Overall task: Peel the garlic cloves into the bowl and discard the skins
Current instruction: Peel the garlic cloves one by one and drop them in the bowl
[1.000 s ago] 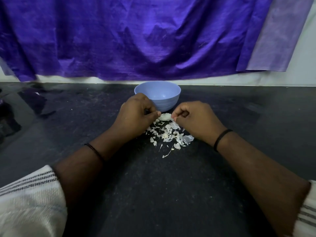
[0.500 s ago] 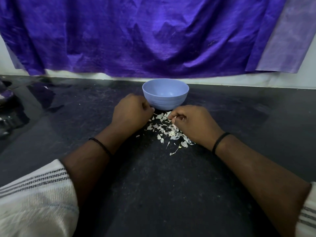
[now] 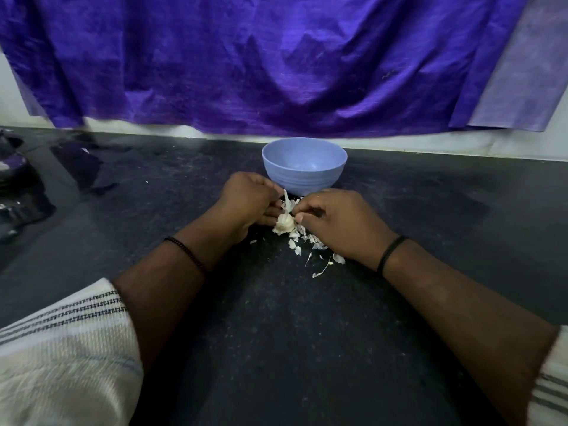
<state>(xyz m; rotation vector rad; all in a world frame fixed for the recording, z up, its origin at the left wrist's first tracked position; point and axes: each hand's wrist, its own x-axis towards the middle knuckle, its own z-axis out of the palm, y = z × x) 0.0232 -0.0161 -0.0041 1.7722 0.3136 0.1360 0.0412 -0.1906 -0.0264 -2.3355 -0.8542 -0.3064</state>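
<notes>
Left hand (image 3: 249,201) and right hand (image 3: 338,224) fingers pinching garlic bulb (image 3: 283,224), loose skins (image 3: 310,244) on dark tabletop (image 3: 276,333), blue bowl (image 3: 304,170) just behind, purple cloth (image 3: 276,63) backdrop

Bowl (image 3: 304,172) blocks ahead; skins (image 3: 310,244) litter counter (image 3: 276,333) beneath hands.

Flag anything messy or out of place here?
Garlic skins are scattered loose on the dark counter beneath both hands, not yet discarded. The blue bowl looks empty. Nothing looks damaged.
</notes>
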